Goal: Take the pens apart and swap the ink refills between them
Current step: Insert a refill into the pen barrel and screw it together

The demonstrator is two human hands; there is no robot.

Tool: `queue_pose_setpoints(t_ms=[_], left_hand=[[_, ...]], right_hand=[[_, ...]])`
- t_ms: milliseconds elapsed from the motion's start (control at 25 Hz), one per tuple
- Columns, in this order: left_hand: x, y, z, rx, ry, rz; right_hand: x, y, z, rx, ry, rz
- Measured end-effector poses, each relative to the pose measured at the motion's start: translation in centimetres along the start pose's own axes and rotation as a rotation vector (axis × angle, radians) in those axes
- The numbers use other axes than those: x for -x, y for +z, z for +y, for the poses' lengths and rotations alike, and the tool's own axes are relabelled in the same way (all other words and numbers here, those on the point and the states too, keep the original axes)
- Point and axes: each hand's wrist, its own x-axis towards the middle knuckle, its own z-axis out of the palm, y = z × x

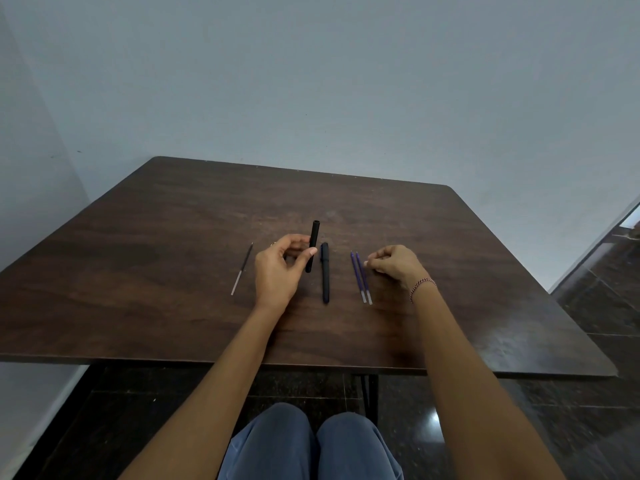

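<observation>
**Barrel in the left grip, refills laid out across the bench**

From the head view, we see the left grip [277,268] curled round a black pen barrel [313,242], thumb on the near side and fingers behind it. The barrel's long axis runs away from the person, leaning a little to the right at the far end. That far end is an open mouth; we cannot see whether anything sits inside the tube. We cannot tell whether its near end touches the wood.

Just right of the barrel a black pen [325,277] lies flat on the bench [138,271], pointing the same near-to-far way.

Further right two purple refills [360,277] lie side by side, parallel, their points at the far end and their clear ends towards the person. The right grip [394,263] has its fingers curled in, with the fingertips right against the upper part of the right-hand refill. We cannot tell whether it has pinched the refill or only touches it. A red and white thread [420,287] circles that wrist.

Left of the left grip a black refill [242,268] lies alone, its far end leaning right.

All the parts sit mid-bench, well apart from every edge, with bare wood to the left, to the right and beyond. Both forearms cross the near edge, and the far edge lies near the wall [311,81].
</observation>
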Motion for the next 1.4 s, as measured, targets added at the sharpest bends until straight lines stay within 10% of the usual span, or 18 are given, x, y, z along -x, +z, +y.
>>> queue_pose_setpoints(t_ms=[560,1040,1400], left_hand=[[0.0,-0.1,0.3,-0.014,-0.018,-0.001],[-0.1,0.0,0.2,0.008,-0.041,0.001],[0.0,0.0,0.0,-0.006,-0.032,-0.01]], right_hand=[[2.0,-0.4,-1.8,0.094,-0.014,-0.025],[3.9,0.5,-3.0,0.658,-0.133,0.157],[4.6,0.3,-2.5,0.342,-0.277,0.463]])
